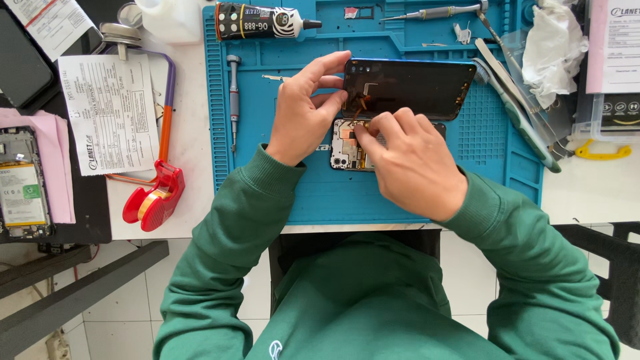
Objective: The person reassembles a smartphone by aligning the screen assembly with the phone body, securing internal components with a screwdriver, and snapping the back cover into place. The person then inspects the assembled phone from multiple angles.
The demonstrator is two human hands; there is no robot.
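A black phone back cover (413, 87) is tilted up on its edge over the opened phone body (347, 150), which lies on the blue work mat (333, 193). My left hand (303, 113) grips the cover's left end, thumb and fingers around its corner. My right hand (407, 160) rests over the phone body, fingertips pinched at a small orange flex cable that runs between cover and body. Most of the phone body is hidden under my right hand.
On the mat lie a screwdriver (233, 100), a black glue tube (263, 21), tweezers (513, 100) and another screwdriver (433, 12). A red tape dispenser (155, 199), a printed paper (110, 113) and a second opened phone (23, 187) sit left. A crumpled tissue (553, 47) is at right.
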